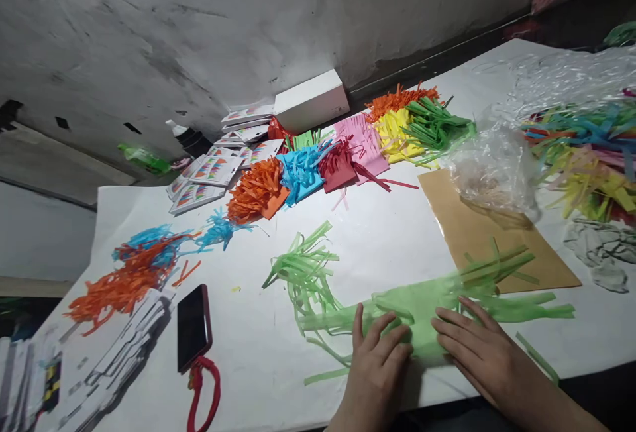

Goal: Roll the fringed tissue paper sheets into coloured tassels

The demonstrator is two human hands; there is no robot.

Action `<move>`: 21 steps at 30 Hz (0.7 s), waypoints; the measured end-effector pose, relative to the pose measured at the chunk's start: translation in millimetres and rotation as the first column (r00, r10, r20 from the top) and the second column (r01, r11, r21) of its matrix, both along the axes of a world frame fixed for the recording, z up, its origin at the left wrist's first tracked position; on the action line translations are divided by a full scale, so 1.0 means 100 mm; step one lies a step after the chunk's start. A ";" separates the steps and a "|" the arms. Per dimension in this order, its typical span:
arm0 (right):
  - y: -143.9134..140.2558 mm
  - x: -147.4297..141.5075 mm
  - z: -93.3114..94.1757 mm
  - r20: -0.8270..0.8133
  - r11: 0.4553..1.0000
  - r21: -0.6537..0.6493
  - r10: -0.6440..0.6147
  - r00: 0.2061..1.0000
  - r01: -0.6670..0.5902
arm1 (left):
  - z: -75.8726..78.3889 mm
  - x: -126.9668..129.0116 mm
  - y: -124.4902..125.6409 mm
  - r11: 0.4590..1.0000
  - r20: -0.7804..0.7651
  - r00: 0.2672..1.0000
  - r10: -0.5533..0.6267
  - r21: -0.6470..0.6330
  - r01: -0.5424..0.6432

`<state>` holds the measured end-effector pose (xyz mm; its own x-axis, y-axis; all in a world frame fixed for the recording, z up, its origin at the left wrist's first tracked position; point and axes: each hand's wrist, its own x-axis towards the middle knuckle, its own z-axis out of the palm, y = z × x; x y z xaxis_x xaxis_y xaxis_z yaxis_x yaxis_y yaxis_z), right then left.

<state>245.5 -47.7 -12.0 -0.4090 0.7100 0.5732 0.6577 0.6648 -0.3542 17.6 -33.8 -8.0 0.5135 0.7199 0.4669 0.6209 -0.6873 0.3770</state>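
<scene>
A sheet of light green fringed tissue paper (428,309) lies across the near part of the white table, with cut strips at both its left and right ends. My left hand (378,359) rests on the sheet's left half, fingers apart. On its right half, my right hand (484,347) lies with fingers stretched out flat. Beyond the left end is a loose bunch of green strips (304,263). The strips at the right end overlap a brown envelope-like sheet (536,256).
Folded fringed paper bundles, including a blue one (301,173) and a pink one (360,144), line the back by a white box (312,101). A phone (193,329) with a red strap lies left. Clear plastic (491,167) and coloured tassels (591,147) are at right.
</scene>
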 end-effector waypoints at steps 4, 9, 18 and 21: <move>0.03 0.09 0.00 0.053 0.998 -0.013 0.057 0.997 -0.057 | -0.01 -0.15 0.13 0.992 -0.231 0.968 -0.097 -0.100 0.075; 0.01 0.10 0.01 0.052 0.999 0.002 0.051 0.997 -0.051 | -0.03 -0.60 0.44 0.835 -0.436 0.744 0.507 0.034 -0.549; 0.03 0.09 0.05 0.088 0.999 -0.009 0.038 0.995 -0.037 | 0.12 -0.24 0.08 0.996 -0.136 0.987 0.084 0.028 -0.081; 0.02 0.09 0.04 0.054 1.000 -0.025 0.007 0.998 -0.005 | -0.02 0.02 -0.02 0.999 -0.069 0.997 -0.047 -0.021 0.046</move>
<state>254.1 -45.3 -8.3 -0.4435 0.7210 0.5324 0.6724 0.6604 -0.3343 19.2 -35.9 -10.1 0.5773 0.7030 0.4153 0.6133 -0.7091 0.3479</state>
